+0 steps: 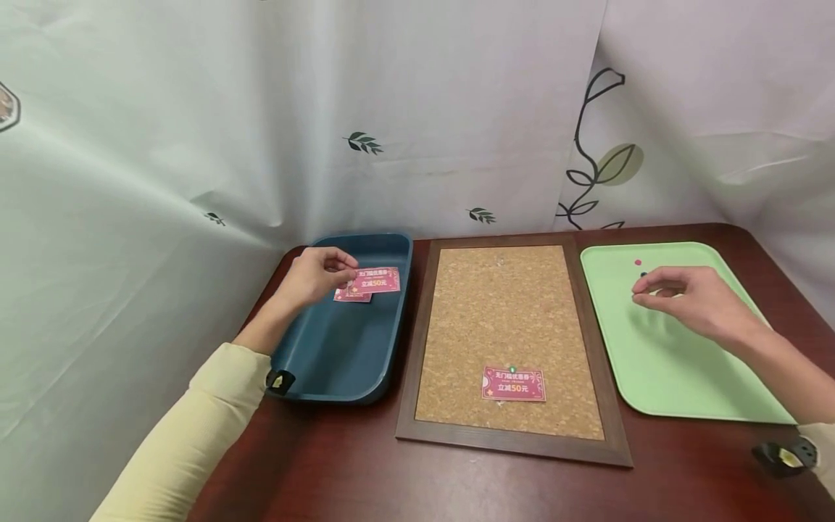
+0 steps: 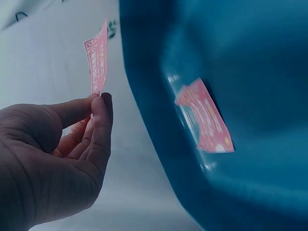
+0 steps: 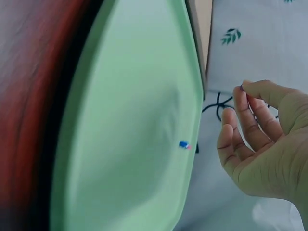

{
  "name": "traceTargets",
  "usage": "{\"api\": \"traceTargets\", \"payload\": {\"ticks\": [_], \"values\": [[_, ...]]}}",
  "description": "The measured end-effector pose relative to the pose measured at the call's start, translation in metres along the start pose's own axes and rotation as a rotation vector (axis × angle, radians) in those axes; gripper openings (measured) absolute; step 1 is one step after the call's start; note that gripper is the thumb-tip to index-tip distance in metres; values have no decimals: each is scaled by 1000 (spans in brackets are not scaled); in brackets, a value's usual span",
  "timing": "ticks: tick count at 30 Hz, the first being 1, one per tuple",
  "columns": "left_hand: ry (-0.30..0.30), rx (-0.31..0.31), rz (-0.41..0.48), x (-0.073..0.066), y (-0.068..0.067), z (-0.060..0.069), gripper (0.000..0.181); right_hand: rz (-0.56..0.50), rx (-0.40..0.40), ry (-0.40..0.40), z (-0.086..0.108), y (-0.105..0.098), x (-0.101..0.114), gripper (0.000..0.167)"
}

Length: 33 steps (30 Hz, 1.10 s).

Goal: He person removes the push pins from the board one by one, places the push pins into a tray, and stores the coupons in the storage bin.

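My left hand [image 1: 316, 275] pinches a pink printed coupon [image 1: 378, 280] between thumb and fingertips, above the blue tray [image 1: 320, 362]. Another pink coupon [image 2: 211, 122] lies in that tray. At the right, my right hand [image 1: 691, 297] is raised over the green tray [image 1: 678, 377]. Its thumb and index finger pinch a tiny dark push pin [image 3: 241, 88], mostly hidden by the fingertips. On the green tray lie a pink push pin [image 1: 638, 262] and a blue push pin [image 3: 183, 144].
Between the trays lies a wood-framed cork board [image 1: 502, 312]. A pink coupon [image 1: 513, 386] is fixed low on it by a green push pin [image 1: 512, 370]. Pale patterned sheeting [image 1: 424, 145] hangs behind the dark red table [image 1: 430, 486].
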State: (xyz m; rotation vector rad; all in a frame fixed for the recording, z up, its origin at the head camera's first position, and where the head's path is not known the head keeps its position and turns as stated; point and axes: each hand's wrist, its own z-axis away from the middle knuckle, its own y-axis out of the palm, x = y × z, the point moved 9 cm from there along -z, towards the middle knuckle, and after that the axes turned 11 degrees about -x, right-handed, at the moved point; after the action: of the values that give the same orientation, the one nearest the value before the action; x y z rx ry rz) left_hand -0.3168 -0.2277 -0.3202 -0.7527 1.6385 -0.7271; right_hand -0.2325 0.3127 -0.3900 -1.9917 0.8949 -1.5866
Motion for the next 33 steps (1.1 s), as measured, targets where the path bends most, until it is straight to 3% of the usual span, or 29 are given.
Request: {"api": "traceTargets", "payload": {"ticks": [14, 22, 33], "values": [[-112, -32, -36, 45, -12, -10, 20, 124, -13, 24, 4, -12, -35, 15], [-133, -17, -62, 59, -13, -13, 21, 156, -11, 73, 2, -19, -53, 19], [-140, -2, -93, 69, -6, -18, 20, 174, -5, 37, -7, -11, -57, 16]]}}
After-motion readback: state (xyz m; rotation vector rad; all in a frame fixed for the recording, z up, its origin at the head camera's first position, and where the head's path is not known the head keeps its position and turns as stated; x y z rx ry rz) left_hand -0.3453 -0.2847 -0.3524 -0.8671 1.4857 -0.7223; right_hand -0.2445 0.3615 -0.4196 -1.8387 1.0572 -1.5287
